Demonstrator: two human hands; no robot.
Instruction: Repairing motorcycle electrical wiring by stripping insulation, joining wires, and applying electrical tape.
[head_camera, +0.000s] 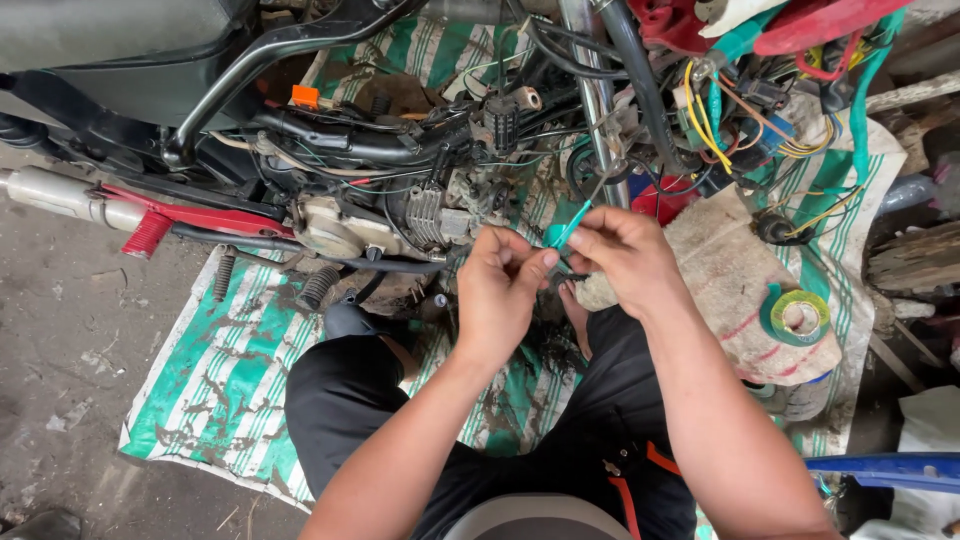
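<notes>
Green wire (572, 225) is what we see pinched between the 2 hands, running up from the fingertips toward the tangle of wiring (735, 125) on the stripped motorcycle (400, 170). The right hand (625, 255) is closed around the wire, thumb and forefinger clamped on it. The left hand (500, 290) is curled just beside it, fingertips meeting the wire's lower end; how firmly it grips we cannot tell. Both hands hover above the person's knees, in front of the engine (380, 225). To the right, a roll of green tape (797, 316) lies on a dirty white sack (725, 270). A green-and-white striped mat (225, 385) covers the ground beneath.
</notes>
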